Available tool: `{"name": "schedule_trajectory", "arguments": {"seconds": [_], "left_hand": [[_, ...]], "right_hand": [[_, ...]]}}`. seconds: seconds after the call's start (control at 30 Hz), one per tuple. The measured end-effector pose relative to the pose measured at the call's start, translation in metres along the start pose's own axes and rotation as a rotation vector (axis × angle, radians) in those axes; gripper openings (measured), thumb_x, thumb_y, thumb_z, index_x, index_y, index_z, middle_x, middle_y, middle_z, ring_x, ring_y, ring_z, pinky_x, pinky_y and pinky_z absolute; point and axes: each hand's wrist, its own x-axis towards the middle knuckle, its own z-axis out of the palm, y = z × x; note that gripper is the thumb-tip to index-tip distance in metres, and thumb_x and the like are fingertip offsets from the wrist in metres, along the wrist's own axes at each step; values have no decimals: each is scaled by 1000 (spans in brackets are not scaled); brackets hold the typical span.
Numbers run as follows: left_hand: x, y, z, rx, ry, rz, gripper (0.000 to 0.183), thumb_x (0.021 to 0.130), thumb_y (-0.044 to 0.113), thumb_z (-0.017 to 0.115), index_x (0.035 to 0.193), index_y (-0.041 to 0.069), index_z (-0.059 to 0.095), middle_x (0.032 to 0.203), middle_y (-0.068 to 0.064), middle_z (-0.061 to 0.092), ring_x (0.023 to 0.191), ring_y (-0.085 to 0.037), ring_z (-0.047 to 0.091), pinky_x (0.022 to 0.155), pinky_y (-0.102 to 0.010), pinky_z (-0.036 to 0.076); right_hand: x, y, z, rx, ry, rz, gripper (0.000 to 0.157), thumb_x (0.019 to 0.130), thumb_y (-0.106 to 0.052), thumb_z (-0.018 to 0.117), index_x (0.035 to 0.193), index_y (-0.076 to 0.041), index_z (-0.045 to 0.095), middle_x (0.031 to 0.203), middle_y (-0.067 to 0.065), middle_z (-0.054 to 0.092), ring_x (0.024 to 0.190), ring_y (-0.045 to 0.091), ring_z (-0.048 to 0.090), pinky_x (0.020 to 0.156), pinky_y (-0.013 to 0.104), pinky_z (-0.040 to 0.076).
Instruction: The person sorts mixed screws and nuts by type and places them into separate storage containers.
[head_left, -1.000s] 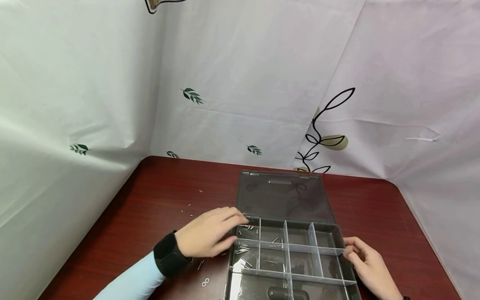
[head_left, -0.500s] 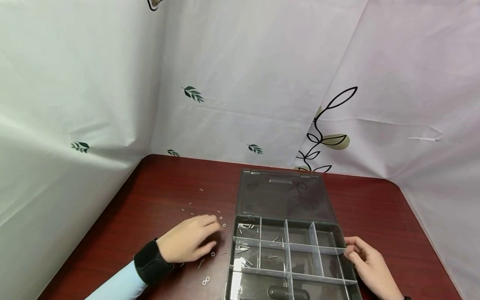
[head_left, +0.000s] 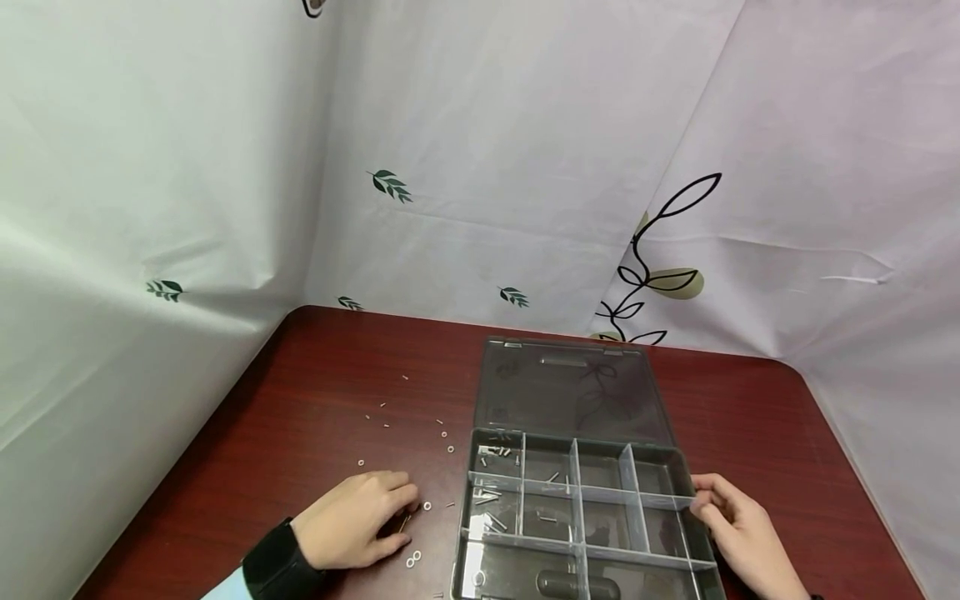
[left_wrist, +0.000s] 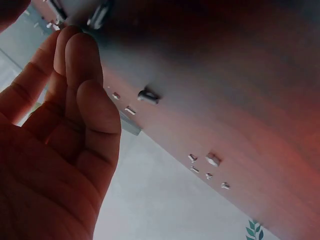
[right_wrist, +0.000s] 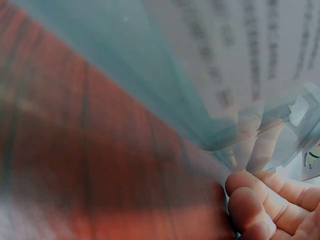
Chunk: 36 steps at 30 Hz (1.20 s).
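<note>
Table [head_left: 360, 358] | printed label [right_wrist: 235, 55]: right-wrist only | left grip [head_left: 354, 523] loose | right grip [head_left: 742, 533]: can't tell

Glossy translucent plastic box [head_left: 603, 525], shiny metal pieces [head_left: 547, 519], smooth wood-grain table [head_left: 337, 367], creased cloth-like backdrop [head_left: 480, 125]

Cropped and Blurred

Cannot see the near end of the compartment box [head_left: 536, 543], cut by the head view's lower edge. Cannot read the print [right_wrist: 253, 50] (smeared) in the right wrist view, nor name the blurred dark piece [left_wrist: 100, 15] near the left hand [head_left: 352, 523].
</note>
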Motion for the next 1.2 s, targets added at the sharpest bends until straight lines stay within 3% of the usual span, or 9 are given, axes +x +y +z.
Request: {"name": "schedule_trajectory", "arguments": {"seconds": [0.43, 0.8, 1.0, 1.2], "left_hand": [[-3, -1, 2, 40, 56, -39, 24, 73, 23, 74, 77, 25, 50, 77, 19, 35, 65, 5, 35, 56, -17, 36], [1, -10, 4, 27, -66, -92, 25, 71, 20, 69, 72, 27, 45, 72, 19, 35, 65, 3, 36, 55, -21, 36], [16, -15, -1, 64, -17, -46, 24, 72, 20, 66, 70, 25, 42, 68, 18, 33, 59, 3, 34, 52, -20, 34], [46, -11, -16, 39, 44, 24, 18, 77, 18, 63, 75, 22, 46, 69, 17, 35, 57, 3, 34, 53, -16, 32]], "right_hand": [[-1, -1, 0, 3, 4, -5, 25, 95, -7, 52, 116, -3, 64, 82, -6, 63, 71, 4, 56, 64, 22, 43], [-1, 1, 0, 6, 4, -22, 25, 95, -6, 52, 116, -4, 64, 82, -6, 63, 71, 4, 55, 64, 22, 41], [-1, 1, 0, 4, 0, -10, 24, 95, -8, 53, 116, -4, 64, 81, -6, 63, 68, 5, 53, 63, 23, 40], [-1, 0, 0, -4, -1, -11, 25, 96, -8, 52, 117, -4, 64, 81, -6, 63, 69, 4, 53, 64, 22, 40]]}}
